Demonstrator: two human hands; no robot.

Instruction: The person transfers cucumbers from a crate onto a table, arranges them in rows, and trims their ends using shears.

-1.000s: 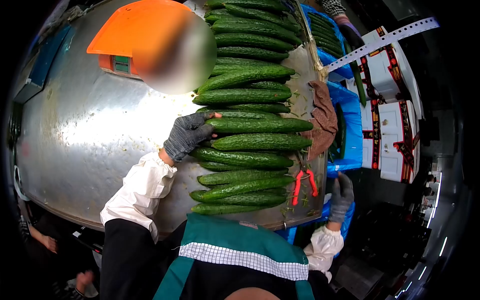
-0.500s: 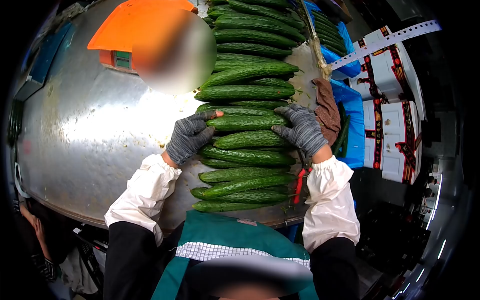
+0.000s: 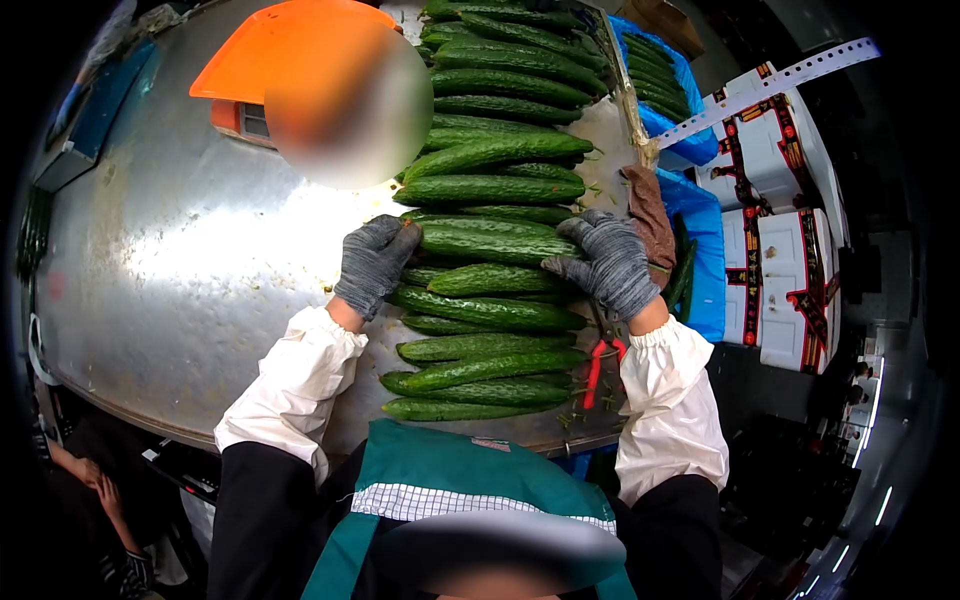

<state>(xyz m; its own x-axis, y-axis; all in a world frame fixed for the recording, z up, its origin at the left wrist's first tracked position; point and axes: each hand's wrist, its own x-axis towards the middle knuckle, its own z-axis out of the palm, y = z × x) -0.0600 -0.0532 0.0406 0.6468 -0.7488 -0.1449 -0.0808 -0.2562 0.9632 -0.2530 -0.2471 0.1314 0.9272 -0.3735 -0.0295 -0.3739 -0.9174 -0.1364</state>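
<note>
My left hand wears a grey knit glove and is closed on the left end of a pair of green, bumpy cucumbers. At their other end, the fingers of my right hand, gloved alike, are closed on them. The pair lies crosswise side by side in a long column of cucumbers. Just below it is a shorter single cucumber, and above it sits another cucumber. A tool with red handles lies below my right hand.
The metal table carries an orange scale, partly blurred. To the right are a brown cloth, a blue-lined crate, a perforated strip and stacked white boxes. Another person's hands show at lower left.
My left hand has turned, its fingers now pressed together at the cucumbers' end. My right hand has shifted slightly. The whole view has moved a little.
</note>
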